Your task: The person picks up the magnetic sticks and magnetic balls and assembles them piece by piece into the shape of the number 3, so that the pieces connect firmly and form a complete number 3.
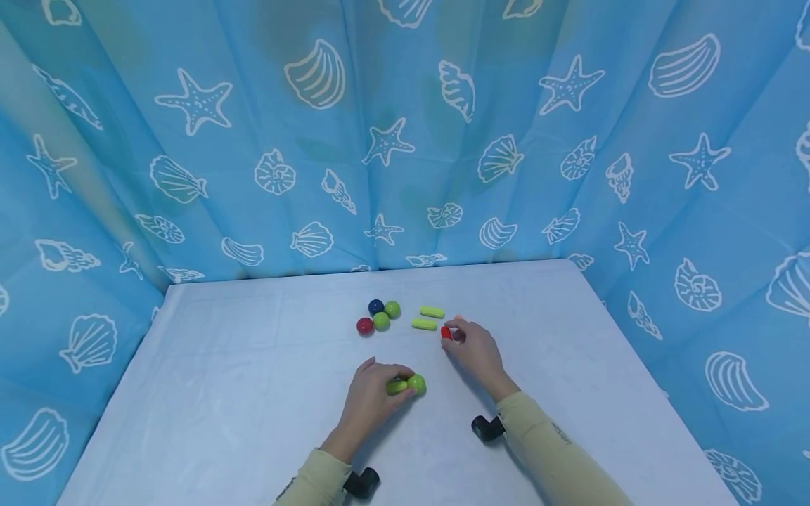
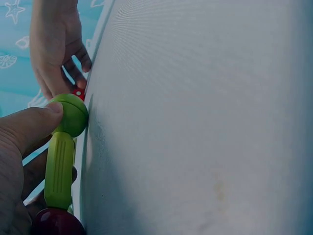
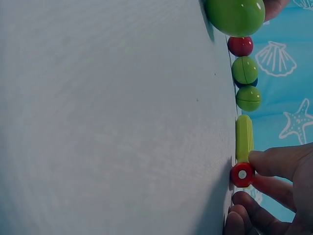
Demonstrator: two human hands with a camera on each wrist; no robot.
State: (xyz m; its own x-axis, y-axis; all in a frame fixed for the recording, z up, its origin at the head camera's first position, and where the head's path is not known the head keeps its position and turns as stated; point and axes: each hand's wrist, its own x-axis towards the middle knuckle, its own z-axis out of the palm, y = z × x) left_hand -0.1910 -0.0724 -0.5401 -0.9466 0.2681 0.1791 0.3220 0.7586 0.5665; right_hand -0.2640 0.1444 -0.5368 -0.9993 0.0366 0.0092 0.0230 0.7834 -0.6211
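Observation:
My left hand [image 1: 373,393] holds a joined piece low over the near middle of the table. In the left wrist view it is a green ball [image 2: 73,115], a ribbed yellow-green rod [image 2: 58,169] and a dark red ball [image 2: 57,223] in a line, the thumb lying on the green ball. The head view hides the dark red ball behind the hand. Further right and forward, my right hand [image 1: 477,351] pinches a short red rod [image 1: 446,334] between thumb and finger. Its round end [image 3: 242,175] shows a pale dot in the right wrist view.
Left of the right hand lie two yellow-green rods [image 1: 432,311]. Beyond them sit a dark blue ball [image 1: 376,307], two green balls [image 1: 381,321] and a red ball [image 1: 365,326]. A pinkish piece [image 1: 458,318] shows behind the right fingers. A blue shell-patterned curtain [image 1: 386,183] surrounds the white table [image 1: 221,393].

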